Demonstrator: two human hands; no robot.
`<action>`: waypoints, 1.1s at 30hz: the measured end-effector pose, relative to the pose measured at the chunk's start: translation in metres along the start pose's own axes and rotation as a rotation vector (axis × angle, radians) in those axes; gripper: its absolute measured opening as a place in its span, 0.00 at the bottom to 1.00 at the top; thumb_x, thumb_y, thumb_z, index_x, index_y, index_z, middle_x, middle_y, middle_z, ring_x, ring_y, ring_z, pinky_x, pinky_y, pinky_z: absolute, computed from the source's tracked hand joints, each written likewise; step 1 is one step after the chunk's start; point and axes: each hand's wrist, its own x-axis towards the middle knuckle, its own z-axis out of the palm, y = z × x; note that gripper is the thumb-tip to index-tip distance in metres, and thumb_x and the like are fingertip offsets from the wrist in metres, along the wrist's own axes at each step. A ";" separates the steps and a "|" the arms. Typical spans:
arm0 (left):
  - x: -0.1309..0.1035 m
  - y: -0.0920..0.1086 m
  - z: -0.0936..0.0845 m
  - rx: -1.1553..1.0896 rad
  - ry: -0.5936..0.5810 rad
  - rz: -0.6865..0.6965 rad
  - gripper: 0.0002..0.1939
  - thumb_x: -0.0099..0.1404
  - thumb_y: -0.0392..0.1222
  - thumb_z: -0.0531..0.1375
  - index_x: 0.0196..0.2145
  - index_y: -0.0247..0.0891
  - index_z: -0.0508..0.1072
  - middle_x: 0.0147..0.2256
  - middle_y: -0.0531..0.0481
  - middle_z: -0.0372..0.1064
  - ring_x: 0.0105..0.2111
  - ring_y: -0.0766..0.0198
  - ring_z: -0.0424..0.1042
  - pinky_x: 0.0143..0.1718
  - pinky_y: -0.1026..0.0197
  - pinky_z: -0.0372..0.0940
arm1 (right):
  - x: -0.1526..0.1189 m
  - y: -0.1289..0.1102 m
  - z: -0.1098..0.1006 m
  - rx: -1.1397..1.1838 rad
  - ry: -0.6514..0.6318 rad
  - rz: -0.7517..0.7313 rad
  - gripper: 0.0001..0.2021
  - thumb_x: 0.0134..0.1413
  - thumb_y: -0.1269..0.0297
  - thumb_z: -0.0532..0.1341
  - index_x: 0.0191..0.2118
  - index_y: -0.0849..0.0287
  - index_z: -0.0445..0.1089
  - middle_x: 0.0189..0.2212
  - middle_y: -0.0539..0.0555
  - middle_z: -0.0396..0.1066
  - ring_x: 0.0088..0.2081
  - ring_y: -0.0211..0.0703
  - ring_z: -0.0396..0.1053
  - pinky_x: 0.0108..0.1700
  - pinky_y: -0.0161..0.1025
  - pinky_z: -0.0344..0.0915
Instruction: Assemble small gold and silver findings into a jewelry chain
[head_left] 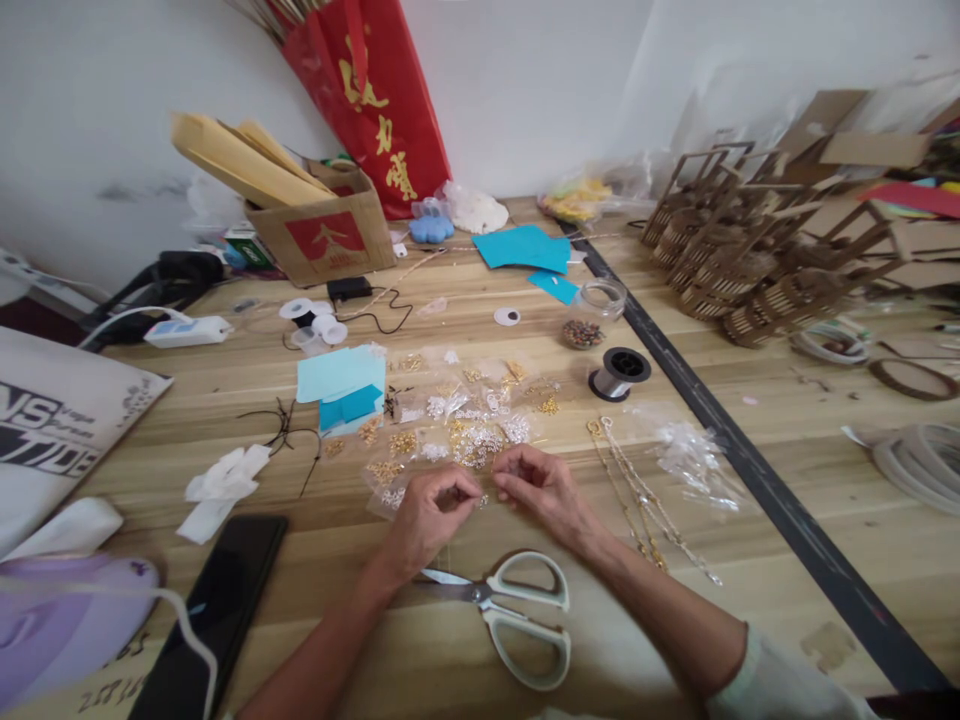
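My left hand (436,510) is closed in a pinch over the table. Facing it a short way off, my right hand (541,488) pinches too, thumb against forefinger. Whatever sits in either pinch is too small to make out. Just beyond the fingertips lie small bags of silver beads (480,446) and gold beads (403,442). Below my hands rest scissors (480,594) with pale handles, blades parted and pointing left. To the right of my right hand are gold and silver chains (637,490) and a spool of thin wire (619,374).
A black phone (217,610) and crumpled tissue (225,485) lie left. Blue paper (341,375), a dish of brown beads (583,333) and a clear jar (602,297) stand farther back. Wooden lantern-like frames (772,260) crowd the right. A cardboard box (322,235) and red bag (375,100) line the wall.
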 end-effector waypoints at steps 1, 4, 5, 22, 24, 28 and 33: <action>0.000 0.000 0.000 0.009 0.009 0.014 0.05 0.57 0.30 0.61 0.25 0.35 0.72 0.27 0.48 0.74 0.29 0.64 0.72 0.34 0.63 0.66 | 0.000 0.000 0.000 -0.026 -0.017 -0.004 0.13 0.51 0.55 0.65 0.33 0.60 0.68 0.20 0.46 0.64 0.21 0.33 0.60 0.24 0.32 0.57; 0.000 0.002 0.000 0.055 0.032 0.045 0.06 0.57 0.30 0.61 0.25 0.36 0.73 0.27 0.48 0.74 0.30 0.63 0.73 0.35 0.63 0.67 | 0.000 0.002 -0.002 -0.136 -0.062 -0.037 0.12 0.55 0.55 0.61 0.31 0.60 0.68 0.20 0.46 0.61 0.21 0.33 0.57 0.23 0.32 0.54; 0.001 0.002 0.000 0.073 0.036 0.056 0.06 0.58 0.30 0.61 0.25 0.36 0.73 0.27 0.48 0.74 0.30 0.63 0.73 0.35 0.62 0.67 | 0.000 0.002 -0.003 -0.181 -0.069 -0.052 0.12 0.56 0.56 0.60 0.31 0.60 0.68 0.20 0.46 0.61 0.21 0.33 0.57 0.23 0.32 0.53; 0.000 0.002 -0.002 0.192 0.087 0.273 0.07 0.61 0.29 0.59 0.28 0.37 0.74 0.29 0.47 0.75 0.32 0.63 0.74 0.35 0.62 0.68 | 0.000 0.000 -0.014 -0.494 -0.101 -0.230 0.08 0.61 0.62 0.56 0.34 0.59 0.69 0.25 0.49 0.65 0.26 0.36 0.59 0.28 0.33 0.55; 0.000 0.001 -0.003 0.238 0.087 0.337 0.08 0.61 0.27 0.59 0.29 0.37 0.73 0.30 0.47 0.74 0.33 0.63 0.73 0.36 0.62 0.68 | 0.000 -0.002 -0.016 -0.562 -0.107 -0.272 0.08 0.61 0.64 0.56 0.34 0.59 0.69 0.27 0.50 0.67 0.27 0.37 0.61 0.29 0.34 0.56; -0.001 0.001 -0.005 0.353 0.078 0.453 0.09 0.62 0.26 0.57 0.32 0.38 0.73 0.32 0.48 0.73 0.33 0.65 0.72 0.37 0.64 0.67 | 0.000 -0.007 -0.018 -0.631 -0.124 -0.311 0.06 0.61 0.68 0.56 0.36 0.58 0.70 0.30 0.52 0.70 0.30 0.39 0.65 0.31 0.35 0.58; -0.004 0.003 -0.007 0.409 0.074 0.505 0.09 0.64 0.27 0.56 0.33 0.39 0.72 0.33 0.48 0.72 0.34 0.66 0.71 0.37 0.65 0.67 | 0.000 -0.015 -0.020 -0.622 -0.141 -0.344 0.06 0.62 0.69 0.55 0.37 0.58 0.70 0.31 0.53 0.70 0.32 0.40 0.66 0.33 0.35 0.59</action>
